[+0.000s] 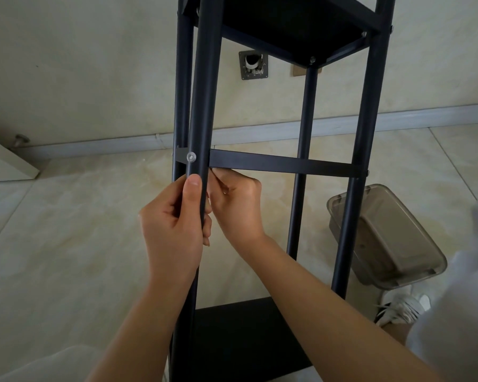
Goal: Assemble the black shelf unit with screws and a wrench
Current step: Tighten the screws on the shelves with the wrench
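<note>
Black shelf unit (273,164) standing on a pale tiled floor (66,230), seen from above; places are given relative to its near-left post (202,106). Nearest the viewer, two bare forearms reach up from the lower edge. The left hand (174,224) grips the post, thumb laid flat along its front just below a silver screw (191,157), the other fingers curled round behind it. The right hand (238,205), just right of the post and partly behind it, has its fingers bunched together under the flat crossbar (282,164); its fingertips are hidden by the post and bar, so whether they pinch a small part or a tool cannot be told. The screw sits in the post where the crossbar meets it. Below the hands a dark shelf board (240,332) lies low in the frame, cut off by the forearms. To the far right of the post stand a clear lidded plastic box (392,238), a white shoe (403,307), and a blurred pale garment at the edge. Above, the upper shelf (282,26) is cut off at the top. Beyond the post, the wall (94,64) carries an open socket box (254,64). No writing is legible.
</note>
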